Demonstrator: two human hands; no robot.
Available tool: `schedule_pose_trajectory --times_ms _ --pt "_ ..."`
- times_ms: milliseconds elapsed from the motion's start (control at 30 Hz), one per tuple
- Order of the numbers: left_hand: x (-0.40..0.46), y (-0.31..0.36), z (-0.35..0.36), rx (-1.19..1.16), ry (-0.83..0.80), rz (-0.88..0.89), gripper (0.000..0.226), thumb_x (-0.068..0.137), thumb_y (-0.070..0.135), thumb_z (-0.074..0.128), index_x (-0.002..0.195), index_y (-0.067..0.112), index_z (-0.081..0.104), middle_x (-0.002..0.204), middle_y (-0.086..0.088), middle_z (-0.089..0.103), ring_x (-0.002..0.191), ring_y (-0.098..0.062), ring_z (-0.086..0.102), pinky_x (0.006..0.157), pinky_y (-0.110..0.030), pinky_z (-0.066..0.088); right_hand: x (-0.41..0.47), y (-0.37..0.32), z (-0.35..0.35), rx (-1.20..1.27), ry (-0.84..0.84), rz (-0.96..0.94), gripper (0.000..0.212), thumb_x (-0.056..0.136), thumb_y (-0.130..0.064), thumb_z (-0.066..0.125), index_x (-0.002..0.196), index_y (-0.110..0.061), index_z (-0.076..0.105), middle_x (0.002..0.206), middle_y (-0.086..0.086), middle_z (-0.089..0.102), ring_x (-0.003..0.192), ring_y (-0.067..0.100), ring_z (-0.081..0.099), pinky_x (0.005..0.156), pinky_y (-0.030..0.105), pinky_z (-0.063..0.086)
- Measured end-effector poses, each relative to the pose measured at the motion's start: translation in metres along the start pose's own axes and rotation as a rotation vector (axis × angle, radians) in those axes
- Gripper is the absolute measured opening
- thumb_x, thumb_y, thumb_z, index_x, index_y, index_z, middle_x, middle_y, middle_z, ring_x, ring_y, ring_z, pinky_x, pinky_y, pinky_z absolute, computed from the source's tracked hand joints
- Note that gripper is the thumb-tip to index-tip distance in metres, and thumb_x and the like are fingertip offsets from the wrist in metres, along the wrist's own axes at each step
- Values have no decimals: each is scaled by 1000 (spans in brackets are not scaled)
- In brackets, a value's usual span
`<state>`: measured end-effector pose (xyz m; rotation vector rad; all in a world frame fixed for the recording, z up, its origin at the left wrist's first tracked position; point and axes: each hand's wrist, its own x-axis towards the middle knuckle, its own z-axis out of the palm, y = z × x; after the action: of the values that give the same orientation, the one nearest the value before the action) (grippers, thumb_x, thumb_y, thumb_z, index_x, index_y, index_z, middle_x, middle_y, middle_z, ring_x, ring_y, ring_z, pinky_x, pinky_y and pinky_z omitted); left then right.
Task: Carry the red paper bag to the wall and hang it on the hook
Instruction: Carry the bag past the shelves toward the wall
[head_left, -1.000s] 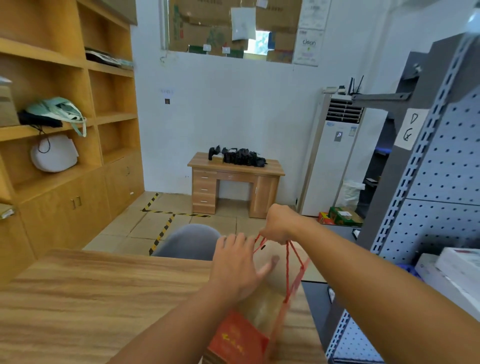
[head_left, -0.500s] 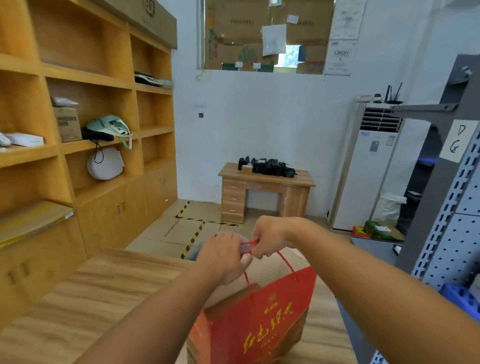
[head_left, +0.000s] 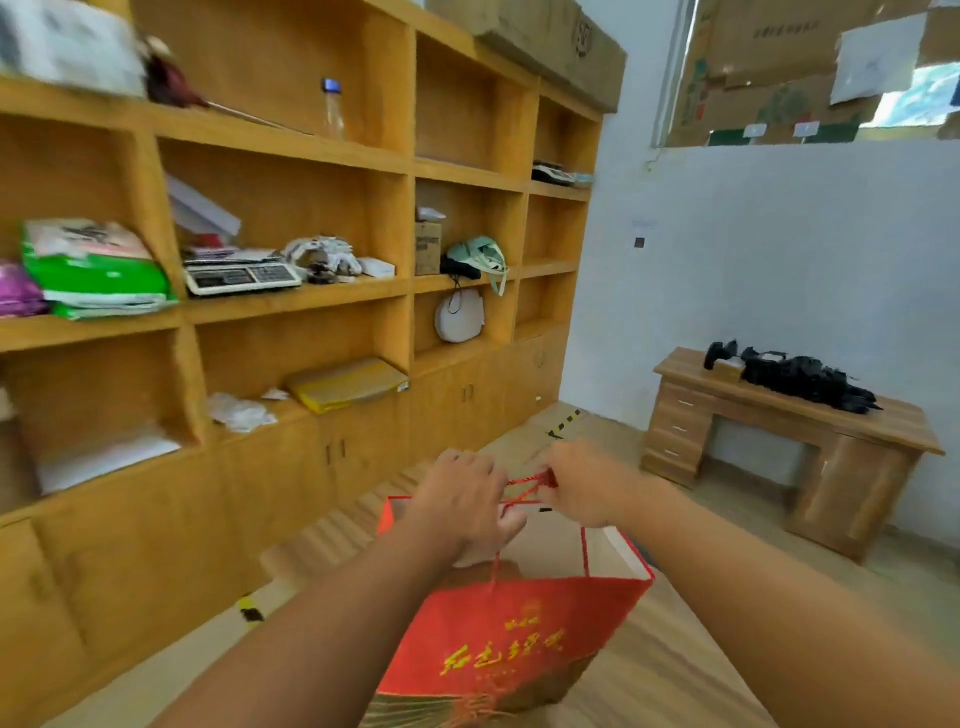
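Observation:
The red paper bag (head_left: 519, 639), with gold lettering on its front and its mouth open, hangs in front of me at the lower middle. My left hand (head_left: 462, 504) and my right hand (head_left: 584, 483) are both closed on its red cord handles (head_left: 530, 483), holding them together above the bag's mouth. The white wall (head_left: 779, 249) stands at the right. I can make out no hook on it; a small dark mark sits on the wall at mid height.
A tall wooden shelf unit (head_left: 311, 301) with cupboards fills the left side, holding boxes, a scale and bags. A wooden desk (head_left: 789, 431) with black items stands against the wall at right. Tiled floor (head_left: 597, 431) lies between them.
The view has swung left, so the shelf unit now fills the left side. The bag has come off the table, and both hands now hold its handles.

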<state>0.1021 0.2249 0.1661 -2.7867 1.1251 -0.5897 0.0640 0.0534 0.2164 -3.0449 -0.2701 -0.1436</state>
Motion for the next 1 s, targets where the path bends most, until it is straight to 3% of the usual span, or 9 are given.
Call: schedule_pose_trajectory --times_ms 100,200,267,433,567,667,733,833,1000 --pt "-32 -31 -8 50 -34 -130 48 91 55 32 108 17 56 105 -10 57 102 -29 52 89 -43 37 24 -29 11 -7 91 -170 20 94 -17 54 76 -8 57 75 1 45 69 18 44 56 23 34" --pt "-66 -52 -17 104 -74 -252 47 91 55 32 107 18 55 106 -9 55 101 -27 50 90 -42 37 49 -50 26 93 147 -274 23 85 -27 54 66 -15 55 90 3 53 78 22 54 68 41 48" --pt "-87 -63 -24 122 -98 -340 45 89 54 30 103 18 54 104 -8 55 96 -26 50 87 -41 38 57 -69 31 179 108 -341 28 88 -27 57 63 -21 47 88 3 55 79 23 55 69 43 49" --pt "-147 -81 -42 -68 -127 -544 34 90 50 42 98 18 52 101 -4 46 84 -26 50 74 -40 42 58 -120 38 443 -10 -444 23 90 -28 57 73 -14 63 69 4 63 61 18 54 54 33 40" --pt "-199 -87 -44 -267 -139 -662 35 81 54 32 90 23 45 94 0 40 76 -21 47 73 -46 45 53 -166 55 594 -99 -515 20 86 -30 58 70 -19 64 73 5 69 68 22 62 66 47 52" --pt "-237 -93 -49 -237 -214 -723 31 84 53 34 92 26 46 95 2 40 76 -19 48 73 -46 48 51 -200 63 517 -120 -628 21 88 -29 59 70 -19 61 69 5 65 62 16 55 62 37 45" --pt "-258 -97 -56 -91 -315 -711 34 87 55 32 97 26 48 98 3 42 78 -20 50 73 -44 50 50 -219 67 278 -56 -765 21 88 -33 57 70 -21 56 67 -1 62 67 15 53 74 31 41" --pt "-282 -101 -64 121 -389 -660 53 86 61 19 107 24 52 103 -1 48 84 -21 50 81 -42 48 50 -249 73 -6 118 -902 26 86 -43 46 69 -23 46 68 -6 55 66 16 51 97 37 39" --pt "-321 -119 -58 271 -410 -680 61 86 62 14 111 20 50 105 -5 51 86 -25 51 84 -46 44 45 -290 89 -118 210 -974 28 87 -43 34 76 -21 47 76 -1 58 70 20 54 93 43 42"
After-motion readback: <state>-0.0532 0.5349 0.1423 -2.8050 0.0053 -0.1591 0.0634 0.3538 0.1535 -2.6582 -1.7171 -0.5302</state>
